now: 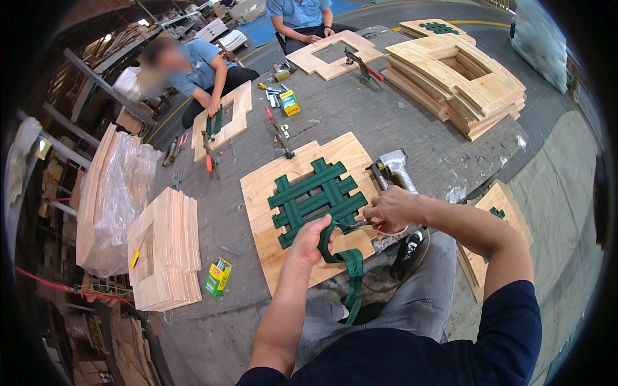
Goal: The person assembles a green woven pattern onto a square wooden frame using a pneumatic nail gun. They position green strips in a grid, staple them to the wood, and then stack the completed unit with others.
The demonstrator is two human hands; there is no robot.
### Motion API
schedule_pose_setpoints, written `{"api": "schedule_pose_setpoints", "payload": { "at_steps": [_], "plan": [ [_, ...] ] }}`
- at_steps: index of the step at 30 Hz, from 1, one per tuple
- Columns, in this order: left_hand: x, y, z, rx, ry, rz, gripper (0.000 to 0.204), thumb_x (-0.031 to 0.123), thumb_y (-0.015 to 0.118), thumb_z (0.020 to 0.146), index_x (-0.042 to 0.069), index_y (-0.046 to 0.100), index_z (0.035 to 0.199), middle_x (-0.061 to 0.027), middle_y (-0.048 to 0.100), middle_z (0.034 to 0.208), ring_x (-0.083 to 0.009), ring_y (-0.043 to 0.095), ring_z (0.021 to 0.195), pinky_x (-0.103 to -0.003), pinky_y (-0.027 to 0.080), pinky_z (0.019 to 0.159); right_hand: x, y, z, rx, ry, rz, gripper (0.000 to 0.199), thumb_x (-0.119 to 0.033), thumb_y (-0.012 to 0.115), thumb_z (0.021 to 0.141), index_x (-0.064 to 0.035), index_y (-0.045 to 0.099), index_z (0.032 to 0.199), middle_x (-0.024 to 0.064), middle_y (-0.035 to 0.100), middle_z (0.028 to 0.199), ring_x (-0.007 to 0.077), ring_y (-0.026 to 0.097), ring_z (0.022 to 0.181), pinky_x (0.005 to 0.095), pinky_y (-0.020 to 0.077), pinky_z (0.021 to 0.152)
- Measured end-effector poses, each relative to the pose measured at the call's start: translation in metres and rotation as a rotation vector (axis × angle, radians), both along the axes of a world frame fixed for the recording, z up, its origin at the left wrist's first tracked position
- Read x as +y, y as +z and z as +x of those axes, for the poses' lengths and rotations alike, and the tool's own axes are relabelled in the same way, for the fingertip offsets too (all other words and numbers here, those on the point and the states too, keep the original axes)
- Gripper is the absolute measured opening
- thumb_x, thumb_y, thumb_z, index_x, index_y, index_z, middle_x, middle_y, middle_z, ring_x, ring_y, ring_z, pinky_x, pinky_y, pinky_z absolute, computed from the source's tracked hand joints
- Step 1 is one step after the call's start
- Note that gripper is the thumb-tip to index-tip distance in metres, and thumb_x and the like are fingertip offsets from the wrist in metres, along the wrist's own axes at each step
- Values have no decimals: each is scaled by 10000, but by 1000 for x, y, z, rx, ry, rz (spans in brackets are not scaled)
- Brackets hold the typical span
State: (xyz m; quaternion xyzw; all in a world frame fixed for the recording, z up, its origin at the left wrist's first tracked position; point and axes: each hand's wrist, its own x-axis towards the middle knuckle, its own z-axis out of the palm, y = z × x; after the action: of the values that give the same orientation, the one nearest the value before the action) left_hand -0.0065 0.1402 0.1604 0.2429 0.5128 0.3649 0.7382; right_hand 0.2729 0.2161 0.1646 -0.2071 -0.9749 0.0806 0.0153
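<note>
My left hand (311,242) pinches a green strap (353,273) whose loose length dangles over the near edge of the panel (262,192), and my right hand (390,207) is curled around the handles of the scissors (358,224), their blades beside the strap at my left fingers. I judge this to be the trimming step; the cut calls for a taut strap, square blades and my left fingertips clear. The panel lies before me, its opening crossed by a green lattice (308,188); whether the strap is fastened there, I can't tell. Just right of it rests a staple gun (394,168). Near left, an upright yellow-and-green box (218,278) shows grey metal strips at its open top. Farther off stands a yellow box (290,103), contents hidden from me, with silvery strips (273,98) lying just left of it.
</note>
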Motion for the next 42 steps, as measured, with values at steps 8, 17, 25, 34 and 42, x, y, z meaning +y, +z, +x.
{"api": "schedule_pose_setpoints", "payload": {
  "at_steps": [8, 17, 25, 34, 42],
  "plan": [
    [-16, 24, -9, 11, 143, 210, 286, 357, 601, 1055, 76, 625, 1003, -48, 650, 806, -144, 646, 664, -307, 523, 532, 0, -3, 16, 384, -211, -153, 358, -354, 784, 827, -169, 666, 1109, 137, 718, 863, 350, 718, 795, 475, 548, 663],
    [-57, 67, -20, -138, 309, 439, 301, 321, 523, 1096, 40, 625, 1061, -102, 663, 851, -211, 667, 732, -370, 568, 673, 0, -27, 156, 249, -1207, 120, 416, -260, 783, 843, -90, 659, 1201, 224, 683, 1116, 409, 679, 1012, 500, 554, 856],
    [-88, 91, -15, -136, 400, 661, 406, 384, 443, 1114, 13, 599, 1056, -134, 650, 819, -289, 656, 724, -455, 560, 682, -77, -6, -16, 534, -496, -880, 677, -448, 822, 869, -44, 627, 1377, 150, 692, 1292, 263, 692, 1055, 408, 552, 912],
    [-141, 122, -44, 894, -1235, 624, 421, 223, 642, 992, 15, 581, 1353, -199, 735, 1106, -368, 713, 944, -459, 559, 852, -85, -15, -39, 621, -150, -1946, 150, -118, 693, 955, 24, 711, 1002, 66, 686, 727, 122, 627, 577, 254, 500, 531],
    [-134, 33, -59, 70, -17, 420, 521, 292, 635, 1024, 95, 498, 1487, -191, 683, 1266, -346, 698, 1098, -467, 568, 923, -157, 3, -61, 456, -212, -1946, 226, -157, 691, 1007, 47, 722, 1098, 65, 744, 907, 126, 695, 781, 281, 578, 741]
  ]
}}
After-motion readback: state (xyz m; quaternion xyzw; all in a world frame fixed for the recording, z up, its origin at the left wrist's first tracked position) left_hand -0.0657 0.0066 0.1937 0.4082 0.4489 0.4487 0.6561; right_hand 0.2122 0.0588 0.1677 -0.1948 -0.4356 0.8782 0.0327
